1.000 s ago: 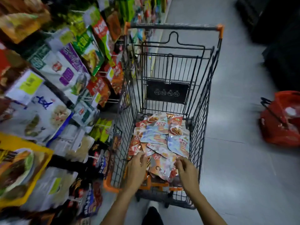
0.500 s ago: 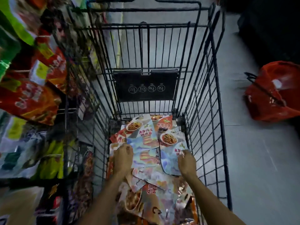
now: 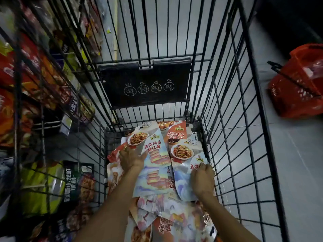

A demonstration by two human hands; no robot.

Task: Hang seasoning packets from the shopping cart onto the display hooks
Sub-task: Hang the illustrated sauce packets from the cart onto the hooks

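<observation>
We are still at the pick-up step, both hands down in the black wire shopping cart (image 3: 227, 119).
Our left hand (image 3: 132, 158) lies flat and spread on a pale-blue glossy seasoning packet (image 3: 153, 151) near the cart's far end; our right hand (image 3: 202, 179) curls onto another's edge, grip unclear. Next comes lifting one towards the hooks.

Head view, looking down into the black wire shopping cart (image 3: 232, 130). I see a loose pile of seasoning packets (image 3: 157, 173) covering the cart floor, pale blue and orange-red, printed with noodle dishes. Left hand (image 3: 132, 158) lies palm down on the left side of the pile, fingers against a pale blue packet (image 3: 154, 151). Right hand (image 3: 202, 180) is curled on another pale blue packet (image 3: 183, 182) at the right wall; grip uncertain. Black warning placard (image 3: 145, 84) on the far wire panel. Hanging product bags (image 3: 43, 70) left of cart, blurred. Red shopping basket (image 3: 297, 88) on the grey floor (image 3: 293, 163), right.
</observation>
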